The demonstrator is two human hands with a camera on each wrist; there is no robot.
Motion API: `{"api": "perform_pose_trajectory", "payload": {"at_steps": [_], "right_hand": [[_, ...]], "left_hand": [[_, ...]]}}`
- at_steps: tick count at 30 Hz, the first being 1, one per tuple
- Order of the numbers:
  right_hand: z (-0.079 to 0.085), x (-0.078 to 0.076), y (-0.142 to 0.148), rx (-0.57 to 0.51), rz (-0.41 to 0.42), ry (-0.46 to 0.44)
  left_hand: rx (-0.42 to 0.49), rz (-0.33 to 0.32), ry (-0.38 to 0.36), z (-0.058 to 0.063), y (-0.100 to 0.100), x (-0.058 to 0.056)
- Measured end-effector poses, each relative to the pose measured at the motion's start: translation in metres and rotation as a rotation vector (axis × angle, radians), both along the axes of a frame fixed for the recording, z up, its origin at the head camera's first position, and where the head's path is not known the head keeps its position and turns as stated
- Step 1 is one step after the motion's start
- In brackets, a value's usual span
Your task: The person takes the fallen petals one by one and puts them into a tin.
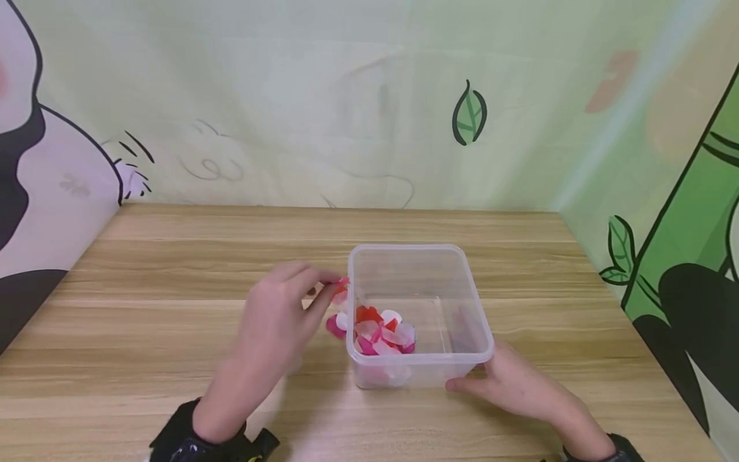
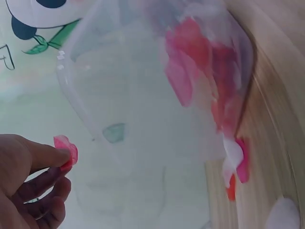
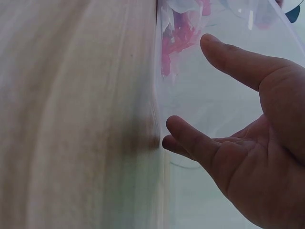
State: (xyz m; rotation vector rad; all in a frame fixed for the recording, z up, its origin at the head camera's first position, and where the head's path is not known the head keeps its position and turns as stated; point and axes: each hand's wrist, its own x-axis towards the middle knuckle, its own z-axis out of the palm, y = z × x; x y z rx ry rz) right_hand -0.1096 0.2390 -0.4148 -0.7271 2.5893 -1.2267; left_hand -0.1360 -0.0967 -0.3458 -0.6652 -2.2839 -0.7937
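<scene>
A clear plastic box (image 1: 424, 375), open at the top, stands on the wooden table with a heap of red, pink and white petals (image 1: 383, 337) inside its left part. My left hand (image 1: 280, 314) pinches a pink petal (image 2: 66, 151) between thumb and fingertips, right at the box's left rim. More loose petals (image 1: 336, 325) lie on the table against the box's left side, below that hand. My right hand (image 1: 516, 382) rests at the near right corner of the box, thumb by the front wall. In the right wrist view its thumb and fingers (image 3: 195, 140) are extended and spread apart beside the clear wall.
The wood-grain table (image 1: 173, 308) runs back to a pale green printed cloth (image 1: 277, 115) with leaf and panda drawings. A single pale petal (image 2: 284, 214) lies apart on the table in the left wrist view. Black wrist bands (image 1: 199, 443) sit on both wrists.
</scene>
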Motion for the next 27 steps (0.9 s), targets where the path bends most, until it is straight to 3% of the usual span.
{"api": "perform_pose_trajectory", "payload": {"at_steps": [7,14,22,27], "right_hand": [[0.0,0.0,0.0,-0.007,-0.002,-0.009],[0.0,0.0,0.0,-0.004,0.0,-0.008],[0.0,-0.001,0.0,-0.023,0.011,-0.015],[0.001,-0.001,0.0,-0.019,0.014,-0.007]], "left_hand": [[0.031,-0.12,0.011,0.001,0.017,0.016],[0.02,-0.189,-0.001,-0.003,0.023,0.02],[0.006,-0.195,-0.045,-0.003,0.019,0.017],[-0.007,-0.138,-0.047,0.001,0.012,0.014]]}}
